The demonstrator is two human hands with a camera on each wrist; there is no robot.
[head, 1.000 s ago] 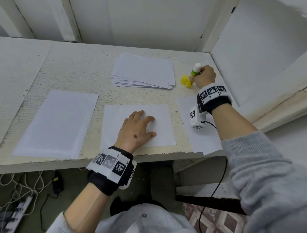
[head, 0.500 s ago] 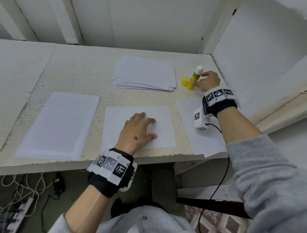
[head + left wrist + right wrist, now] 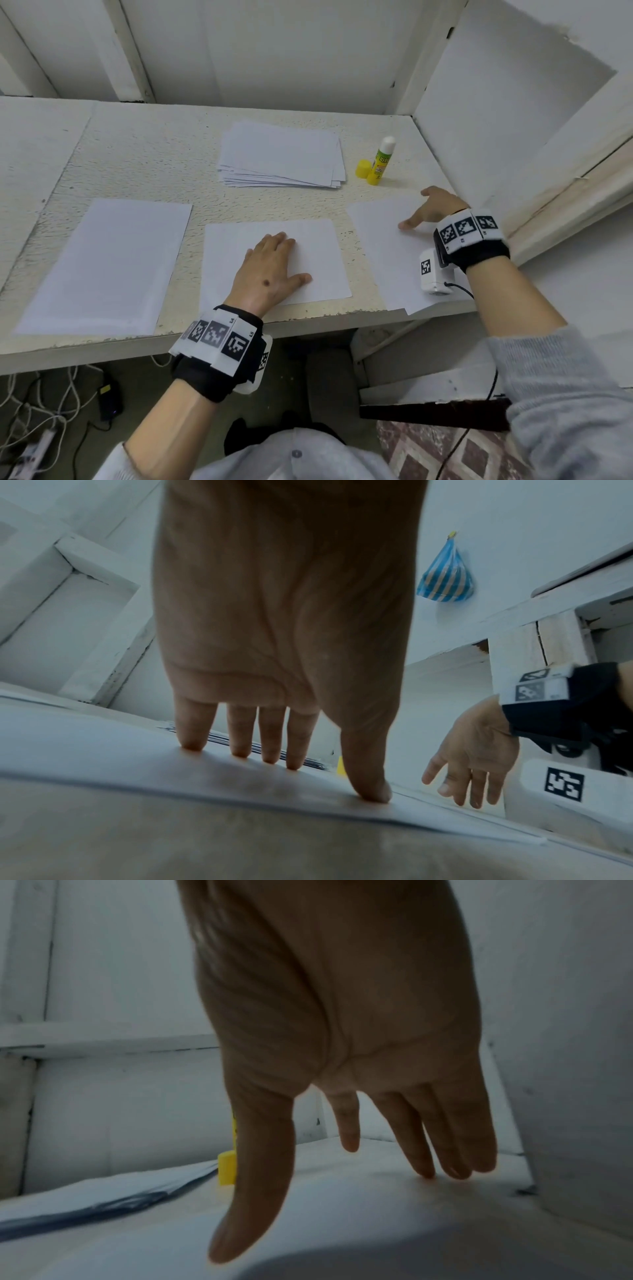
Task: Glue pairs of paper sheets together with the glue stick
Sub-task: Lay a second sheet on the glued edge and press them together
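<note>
Counting it up: three loose sheets laid out flat, plus one stack of paper at the back. One glue stick, one yellow cap, two hands.

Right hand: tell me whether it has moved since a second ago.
Yes. The right hand has let go of the glue stick, which stands upright by its yellow cap, and come back toward the person onto the right-hand sheet.

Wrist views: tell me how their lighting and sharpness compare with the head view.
Head view: evenly lit, sharp, edges bowed by the wide lens. Left wrist view: dim, bluish, left hand backlit, near paper soft. Right wrist view: darker, right hand shadowed and blurred.
</note>
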